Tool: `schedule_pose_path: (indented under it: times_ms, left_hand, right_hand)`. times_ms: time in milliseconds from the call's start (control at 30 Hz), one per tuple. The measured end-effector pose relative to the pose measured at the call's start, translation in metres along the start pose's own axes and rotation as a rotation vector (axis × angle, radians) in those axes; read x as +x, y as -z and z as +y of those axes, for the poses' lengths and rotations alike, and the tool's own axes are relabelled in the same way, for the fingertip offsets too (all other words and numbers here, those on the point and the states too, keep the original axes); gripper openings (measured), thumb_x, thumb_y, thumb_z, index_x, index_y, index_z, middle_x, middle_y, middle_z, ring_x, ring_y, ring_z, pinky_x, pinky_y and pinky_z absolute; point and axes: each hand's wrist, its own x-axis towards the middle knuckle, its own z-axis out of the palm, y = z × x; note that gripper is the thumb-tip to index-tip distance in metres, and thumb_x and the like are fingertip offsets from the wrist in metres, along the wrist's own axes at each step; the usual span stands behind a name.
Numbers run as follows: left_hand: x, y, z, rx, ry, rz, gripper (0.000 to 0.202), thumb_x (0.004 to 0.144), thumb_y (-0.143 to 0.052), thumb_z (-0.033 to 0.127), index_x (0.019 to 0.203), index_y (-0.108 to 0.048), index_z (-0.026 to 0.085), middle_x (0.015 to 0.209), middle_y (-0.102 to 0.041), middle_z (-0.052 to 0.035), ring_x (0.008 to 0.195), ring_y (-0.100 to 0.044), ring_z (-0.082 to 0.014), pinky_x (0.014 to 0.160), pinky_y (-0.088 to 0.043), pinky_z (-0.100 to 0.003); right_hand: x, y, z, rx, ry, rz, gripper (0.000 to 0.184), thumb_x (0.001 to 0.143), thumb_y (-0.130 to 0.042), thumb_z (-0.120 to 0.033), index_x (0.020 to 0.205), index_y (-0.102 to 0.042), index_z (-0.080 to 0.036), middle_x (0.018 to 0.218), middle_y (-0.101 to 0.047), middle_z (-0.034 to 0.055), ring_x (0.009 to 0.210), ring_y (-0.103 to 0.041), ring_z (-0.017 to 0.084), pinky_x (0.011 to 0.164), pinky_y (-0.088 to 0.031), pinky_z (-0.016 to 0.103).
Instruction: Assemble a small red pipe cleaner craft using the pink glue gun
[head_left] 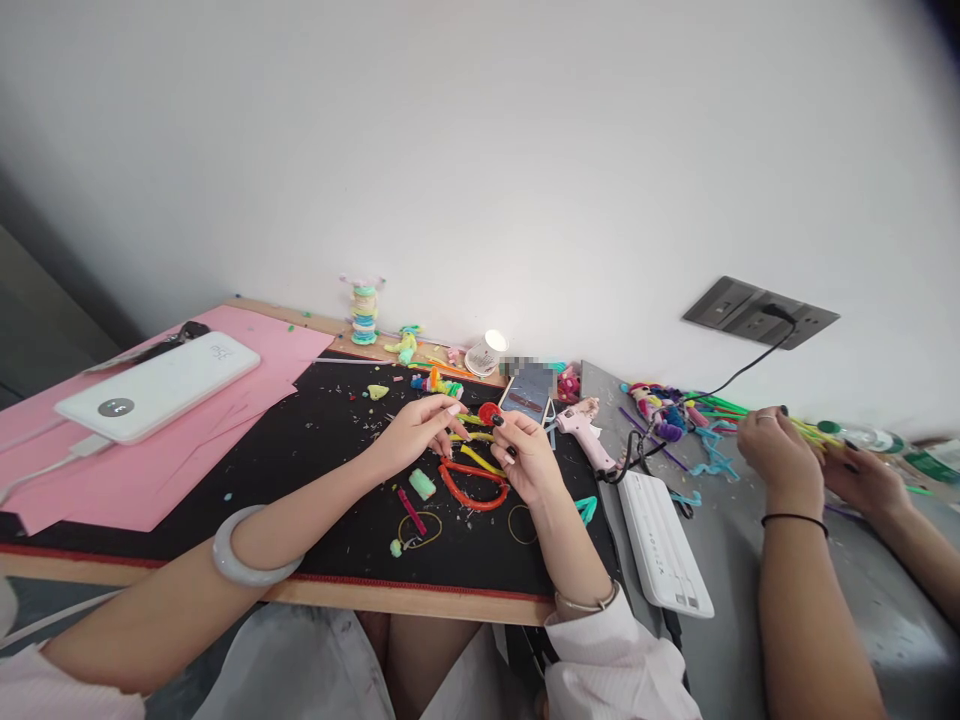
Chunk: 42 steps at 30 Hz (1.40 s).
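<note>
My right hand (529, 458) is closed, pinching a small red pipe cleaner coil (489, 413) between thumb and fingers. Just to its left, my left hand (421, 430) has thumb and forefinger brought together; what they grip, if anything, is too small to make out. A yellow-green strip shows between the two hands. On the black mat (330, 500) below lie a bent yellow pipe cleaner (480, 460) and a curved red-orange pipe cleaner loop (474, 502). A pale green fuzzy piece (422, 485) and a magenta stick (412, 511) rest nearer me.
A white power bank (161, 385) lies on pink paper (195, 480) at left. Along the wall stand a coiled pastel tower (364, 315) and a paper cup (487, 354). To the right are a pink glue gun (589, 435), a power strip (664, 540) and another person's hands (784, 460).
</note>
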Motion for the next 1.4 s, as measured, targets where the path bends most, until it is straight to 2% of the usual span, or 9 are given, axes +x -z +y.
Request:
schedule_pose_path:
  times_ms: [167, 333, 500, 667, 1000, 1400]
  left_hand:
    - [0.001, 0.001, -0.002, -0.019, -0.030, 0.028, 0.036, 0.078, -0.052, 0.046, 0.099, -0.055, 0.016, 0.072, -0.063, -0.0026, 0.049, -0.055, -0.0095, 0.049, -0.043, -0.023]
    - [0.001, 0.001, -0.005, 0.031, -0.112, 0.035, 0.028, 0.077, -0.057, 0.036, 0.096, -0.056, 0.015, 0.059, -0.054, 0.0033, 0.046, -0.051, -0.0085, 0.049, -0.044, -0.023]
    - [-0.005, -0.004, 0.000, 0.154, -0.138, -0.025, 0.027, 0.074, -0.060, 0.034, 0.093, -0.058, 0.015, 0.071, -0.061, -0.0005, 0.051, -0.054, -0.0100, 0.052, -0.049, -0.025]
    - [-0.009, -0.007, 0.005, 0.235, -0.171, -0.085, 0.023, 0.076, -0.057, 0.032, 0.092, -0.061, 0.016, 0.076, -0.065, -0.0016, 0.053, -0.056, -0.0104, 0.054, -0.051, -0.026]
    - [-0.007, -0.005, 0.002, 0.265, -0.201, -0.058, 0.022, 0.082, -0.048, 0.031, 0.093, -0.059, 0.016, 0.074, -0.063, -0.0006, 0.051, -0.056, -0.0099, 0.055, -0.050, -0.025]
    - [-0.008, -0.005, 0.001, 0.268, -0.205, -0.036, 0.016, 0.081, -0.049, 0.031, 0.083, -0.055, 0.016, 0.069, -0.059, 0.0003, 0.050, -0.056, -0.0104, 0.054, -0.049, -0.026]
  right_hand:
    - [0.000, 0.001, 0.000, 0.037, -0.012, -0.015, 0.019, 0.064, -0.073, -0.020, 0.059, -0.055, -0.014, 0.048, -0.031, -0.0070, 0.043, -0.021, 0.003, 0.036, -0.018, 0.015]
    - [-0.001, 0.002, -0.002, 0.113, -0.067, -0.072, 0.014, 0.064, -0.073, -0.019, 0.064, -0.060, -0.013, 0.052, -0.032, -0.0064, 0.045, -0.022, 0.003, 0.037, -0.020, 0.013]
    - [-0.002, 0.003, 0.001, 0.042, -0.091, -0.124, 0.012, 0.066, -0.073, -0.020, 0.068, -0.063, -0.012, 0.051, -0.035, -0.0057, 0.044, -0.023, 0.002, 0.037, -0.020, 0.014]
    - [-0.001, 0.004, 0.003, -0.007, -0.109, -0.159, 0.015, 0.070, -0.070, -0.021, 0.066, -0.058, -0.013, 0.049, -0.034, -0.0060, 0.044, -0.024, 0.003, 0.038, -0.020, 0.014]
    - [0.000, 0.006, 0.004, 0.005, -0.139, -0.205, 0.018, 0.074, -0.067, -0.023, 0.068, -0.052, -0.015, 0.050, -0.033, -0.0068, 0.044, -0.022, 0.003, 0.038, -0.020, 0.014]
    - [-0.001, 0.004, 0.003, -0.013, -0.154, -0.203, 0.018, 0.074, -0.067, -0.023, 0.069, -0.052, -0.015, 0.053, -0.034, -0.0064, 0.046, -0.023, 0.004, 0.039, -0.021, 0.014]
